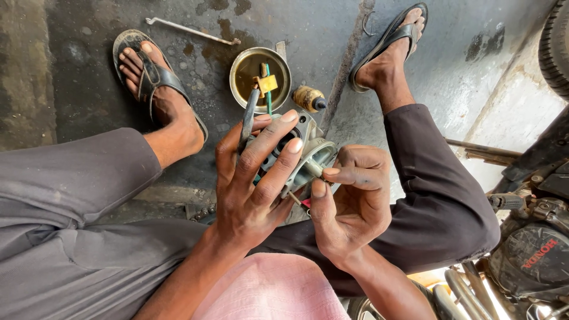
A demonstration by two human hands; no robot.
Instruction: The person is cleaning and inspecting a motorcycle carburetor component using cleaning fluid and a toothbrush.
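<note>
Carburetor body, grey metal, held up off the floor between both hands, above the knees and just this side of the round metal bowl. Left hand wrapped over its left and upper side, fingers spread across the top, also pinning a dark tool handle that points up toward the bowl. Right hand closing in from the right, thumb and forefinger pinched on a small pale pin or jet at the body's open round mouth. Long axis of that small part running roughly from the right hand's fingertips into the body, up and to the left. Right hand nearer to it; left hand only steadying.

Underside of the body hidden behind the left palm. Exact kind of the pinched part too small to tell. Contents of the bowl partly masked by the handle: a green stick and a yellow tab showing. Small brass-coloured part lying on the floor just right of the bowl.
</note>
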